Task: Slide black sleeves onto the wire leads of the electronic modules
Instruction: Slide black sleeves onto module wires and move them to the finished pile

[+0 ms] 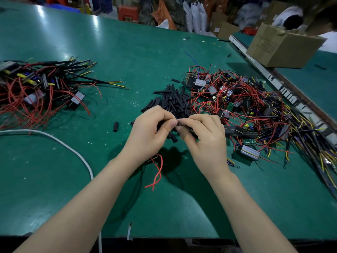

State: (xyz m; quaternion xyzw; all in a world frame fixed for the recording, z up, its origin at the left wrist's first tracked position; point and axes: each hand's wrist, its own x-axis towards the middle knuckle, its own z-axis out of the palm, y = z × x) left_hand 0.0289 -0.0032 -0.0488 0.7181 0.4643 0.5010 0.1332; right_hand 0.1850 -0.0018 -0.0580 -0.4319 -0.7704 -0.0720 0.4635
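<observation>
Hands meet above the table's (54,179) near edge: left hand (147,132) grips a bundle of sleeves (172,136), red leads (157,172) dangling beneath; right hand (206,136) pinches at the left thumb tip, the object unclear. Beyond, sleeve pile (173,101). Right heap (255,110) apparently unsleeved; left heap (40,88) looks done. Much remains.

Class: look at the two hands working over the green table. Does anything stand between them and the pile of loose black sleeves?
Nothing visible does. The left hand and right hand meet at the near edge of the pile of black sleeves, each already pinching something dark there. The unsleeved modules lie beside the pile, not across it.
</observation>
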